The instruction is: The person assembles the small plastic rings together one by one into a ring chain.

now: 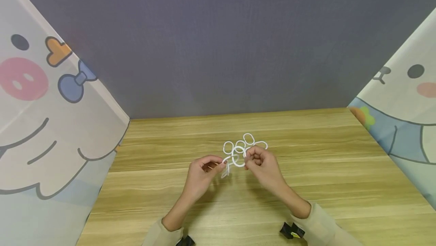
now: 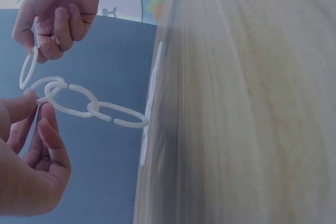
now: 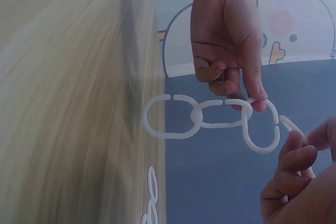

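Observation:
My left hand [image 1: 199, 176] pinches the end of a short chain of white plastic C-shaped links [image 3: 170, 136] between thumb and fingertips. Three joined links show in the right wrist view, the lowest reaching down close over the table. My right hand [image 1: 263, 164] pinches another white link [image 2: 24, 69] by thumb and forefinger, its other fingers curled in. Seen from the right wrist, this link's free end [image 3: 286, 121] points at the small gap in the top chain link [image 3: 261, 150]. Fingers partly cover both held links.
Several white links [image 1: 228, 142] lie in a loose cluster on the wood-grain table [image 1: 163, 136], just beyond the hands. A dark grey panel [image 1: 218, 49] rises at the back edge. Cartoon-printed panels [image 1: 61, 132] flank both sides.

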`<state>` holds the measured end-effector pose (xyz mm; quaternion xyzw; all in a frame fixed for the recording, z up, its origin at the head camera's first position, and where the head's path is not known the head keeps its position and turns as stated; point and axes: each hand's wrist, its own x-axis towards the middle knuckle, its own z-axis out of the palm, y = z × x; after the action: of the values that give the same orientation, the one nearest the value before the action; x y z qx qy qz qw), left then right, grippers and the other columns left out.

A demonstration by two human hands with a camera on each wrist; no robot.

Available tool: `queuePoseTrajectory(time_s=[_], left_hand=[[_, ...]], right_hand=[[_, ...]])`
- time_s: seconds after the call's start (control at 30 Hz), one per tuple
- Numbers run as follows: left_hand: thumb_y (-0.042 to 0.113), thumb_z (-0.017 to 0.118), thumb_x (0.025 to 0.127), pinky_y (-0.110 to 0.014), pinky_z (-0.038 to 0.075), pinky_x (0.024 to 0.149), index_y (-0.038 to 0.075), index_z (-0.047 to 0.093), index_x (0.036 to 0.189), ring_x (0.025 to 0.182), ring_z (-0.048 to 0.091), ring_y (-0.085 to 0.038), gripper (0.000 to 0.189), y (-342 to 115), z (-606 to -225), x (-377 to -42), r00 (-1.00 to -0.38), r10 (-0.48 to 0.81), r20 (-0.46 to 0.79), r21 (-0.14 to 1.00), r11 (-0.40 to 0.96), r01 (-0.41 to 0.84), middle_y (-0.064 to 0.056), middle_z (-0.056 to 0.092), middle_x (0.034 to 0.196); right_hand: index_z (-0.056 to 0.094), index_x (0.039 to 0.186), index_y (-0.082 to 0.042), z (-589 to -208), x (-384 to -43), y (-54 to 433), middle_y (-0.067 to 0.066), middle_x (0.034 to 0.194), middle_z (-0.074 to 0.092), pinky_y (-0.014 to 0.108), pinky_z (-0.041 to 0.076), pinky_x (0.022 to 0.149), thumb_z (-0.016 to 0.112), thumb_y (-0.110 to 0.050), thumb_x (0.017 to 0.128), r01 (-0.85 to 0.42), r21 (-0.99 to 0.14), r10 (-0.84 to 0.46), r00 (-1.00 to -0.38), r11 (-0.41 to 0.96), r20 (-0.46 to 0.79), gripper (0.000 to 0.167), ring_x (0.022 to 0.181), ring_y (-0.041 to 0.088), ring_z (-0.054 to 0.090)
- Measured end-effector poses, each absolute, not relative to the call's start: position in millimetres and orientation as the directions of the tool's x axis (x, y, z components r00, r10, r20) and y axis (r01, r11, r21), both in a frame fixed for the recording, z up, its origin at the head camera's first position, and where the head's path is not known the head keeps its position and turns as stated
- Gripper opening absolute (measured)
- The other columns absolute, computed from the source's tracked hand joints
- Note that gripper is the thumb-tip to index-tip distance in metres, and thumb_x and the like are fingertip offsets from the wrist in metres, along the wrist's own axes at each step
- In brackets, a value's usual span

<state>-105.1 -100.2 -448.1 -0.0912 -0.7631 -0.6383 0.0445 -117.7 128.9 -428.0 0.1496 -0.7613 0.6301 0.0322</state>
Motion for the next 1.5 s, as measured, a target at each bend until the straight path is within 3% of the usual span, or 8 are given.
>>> queuePoseTrajectory(time_s=[0.3, 0.6, 1.03, 1.23, 1.37, 1.5], left_hand=[[0.006, 0.087, 0.096, -0.023, 0.056, 0.076, 0.004, 0.085, 0.104, 0.083, 0.070, -0.010, 0.009, -100.4, -448.3, -105.0, -0.981, 0.108, 0.159, 0.966, 0.190, 0.178, -0.007, 0.081, 0.098], [0.006, 0.086, 0.096, -0.024, 0.056, 0.076, 0.003, 0.085, 0.105, 0.083, 0.071, -0.010, 0.010, -101.5, -449.4, -105.0, -0.980, 0.115, 0.161, 0.963, 0.201, 0.182, -0.007, 0.081, 0.100], [0.004, 0.084, 0.098, -0.022, 0.056, 0.075, -0.001, 0.083, 0.106, 0.084, 0.070, -0.010, 0.009, -102.0, -448.5, -106.7, -0.981, 0.102, 0.164, 0.965, 0.190, 0.181, -0.009, 0.081, 0.100], [0.006, 0.083, 0.100, -0.022, 0.055, 0.076, 0.004, 0.083, 0.105, 0.086, 0.070, -0.010, 0.005, -102.9, -447.6, -105.3, -0.985, 0.097, 0.140, 0.968, 0.194, 0.157, -0.007, 0.080, 0.100], [0.005, 0.082, 0.100, -0.022, 0.055, 0.076, 0.004, 0.083, 0.106, 0.087, 0.070, -0.011, 0.006, -103.5, -448.7, -104.9, -0.987, 0.105, 0.123, 0.971, 0.191, 0.142, -0.007, 0.080, 0.100], [0.006, 0.081, 0.101, -0.022, 0.055, 0.076, 0.002, 0.082, 0.109, 0.087, 0.070, -0.011, 0.009, -103.9, -449.9, -105.1, -0.984, 0.119, 0.130, 0.971, 0.187, 0.150, -0.008, 0.080, 0.102]], right_hand=[[0.067, 0.090, -0.004, -432.6, -119.4, 128.2, 0.000, 0.075, 0.063, 0.018, 0.039, 0.055, 0.066, 0.010, 0.085, -0.276, -0.928, -0.177, -0.955, 0.248, 0.237, 0.015, 0.060, 0.005, 0.049], [0.069, 0.090, -0.002, -434.7, -122.0, 127.6, -0.002, 0.076, 0.064, 0.017, 0.040, 0.056, 0.071, 0.003, 0.084, -0.297, -0.909, -0.196, -0.949, 0.292, 0.247, 0.008, 0.063, 0.003, 0.050], [0.065, 0.085, -0.007, -435.7, -123.1, 130.3, -0.006, 0.068, 0.059, 0.017, 0.038, 0.053, 0.069, 0.008, 0.082, -0.273, -0.924, -0.201, -0.954, 0.267, 0.224, 0.016, 0.057, 0.001, 0.050], [0.065, 0.089, -0.004, -436.2, -122.3, 131.9, 0.008, 0.073, 0.072, 0.018, 0.039, 0.046, 0.065, 0.010, 0.087, -0.221, -0.958, -0.195, -0.963, 0.184, 0.185, 0.014, 0.053, 0.008, 0.058], [0.063, 0.093, 0.007, -436.3, -122.8, 132.6, 0.016, 0.076, 0.074, 0.022, 0.045, 0.043, 0.061, 0.015, 0.090, -0.176, -0.978, -0.179, -0.972, 0.110, 0.155, 0.009, 0.049, 0.010, 0.055], [0.064, 0.096, 0.008, -438.3, -125.2, 133.5, 0.020, 0.079, 0.075, 0.023, 0.046, 0.044, 0.060, 0.014, 0.097, -0.191, -0.979, -0.171, -0.969, 0.069, 0.177, 0.008, 0.049, 0.008, 0.052]])
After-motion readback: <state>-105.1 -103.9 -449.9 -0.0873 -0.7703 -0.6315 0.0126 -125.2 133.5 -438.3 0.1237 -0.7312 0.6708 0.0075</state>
